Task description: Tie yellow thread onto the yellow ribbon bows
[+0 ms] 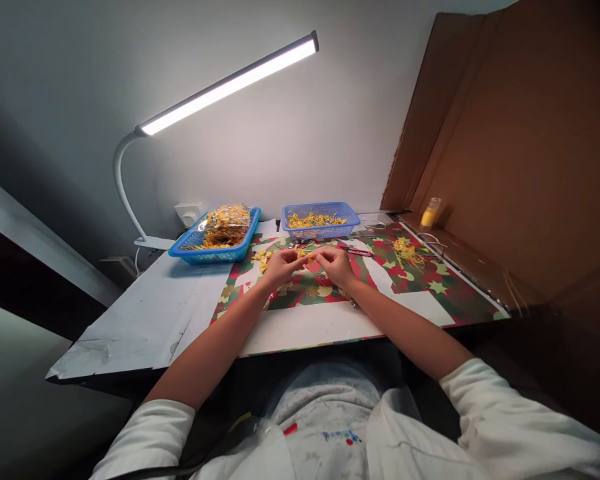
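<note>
My left hand (283, 267) and my right hand (335, 265) meet over the patterned table cover (305, 292), fingers pinched on a small yellow piece (305, 254) between them. Its exact shape is too small to tell. Several yellow pieces (263, 259) lie just left of my left hand. Beyond my right hand rests a pink-handled tool (357, 252). A bunch of yellow strands (408, 253) lies farther right on the cover.
A blue basket (211, 255) with a plastic bag and yellow-orange pieces stands back left. Behind my hands is a lilac-blue basket (321, 231) of yellow pieces. A lit lamp (230, 83) hangs above. At right are a yellow bottle (431, 212) and cardboard (520, 133).
</note>
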Demonstrator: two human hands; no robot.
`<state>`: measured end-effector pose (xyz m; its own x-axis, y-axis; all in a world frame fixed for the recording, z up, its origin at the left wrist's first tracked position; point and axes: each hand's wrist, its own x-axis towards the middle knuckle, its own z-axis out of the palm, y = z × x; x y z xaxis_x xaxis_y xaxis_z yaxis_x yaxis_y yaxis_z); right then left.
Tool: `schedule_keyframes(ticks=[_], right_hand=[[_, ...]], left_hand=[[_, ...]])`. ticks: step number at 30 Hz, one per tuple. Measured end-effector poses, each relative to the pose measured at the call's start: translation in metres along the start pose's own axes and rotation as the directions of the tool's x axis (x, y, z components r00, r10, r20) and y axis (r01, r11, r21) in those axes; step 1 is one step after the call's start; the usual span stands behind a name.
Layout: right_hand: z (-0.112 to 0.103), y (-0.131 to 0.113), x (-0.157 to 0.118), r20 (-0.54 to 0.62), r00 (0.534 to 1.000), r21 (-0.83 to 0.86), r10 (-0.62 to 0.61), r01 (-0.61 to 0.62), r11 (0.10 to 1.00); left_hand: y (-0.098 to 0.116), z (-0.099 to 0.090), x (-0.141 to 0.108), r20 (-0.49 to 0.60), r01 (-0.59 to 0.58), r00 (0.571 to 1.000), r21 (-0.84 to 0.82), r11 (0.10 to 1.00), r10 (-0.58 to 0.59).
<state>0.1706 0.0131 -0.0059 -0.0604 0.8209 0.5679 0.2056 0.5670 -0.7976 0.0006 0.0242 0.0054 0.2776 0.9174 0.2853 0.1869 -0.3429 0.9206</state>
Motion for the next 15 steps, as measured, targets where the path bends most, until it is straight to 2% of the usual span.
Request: schedule_keyframes(ticks=[7,15], right_hand=[[0.0004,0.0002,0.0001,0.082,0.997,0.038,0.01,-0.013,0.999],[0.0014,0.0026,-0.0004,0.085,0.996,0.065,0.029,-0.035,0.997]], left_hand=[[-0.0014,0.0003,-0.0001,-0.027,-0.045,0.999,0.083,0.996,0.047],[0.0,0.0008,-0.0015,-0.047,-0.078,0.995,0.17,0.982,0.087]])
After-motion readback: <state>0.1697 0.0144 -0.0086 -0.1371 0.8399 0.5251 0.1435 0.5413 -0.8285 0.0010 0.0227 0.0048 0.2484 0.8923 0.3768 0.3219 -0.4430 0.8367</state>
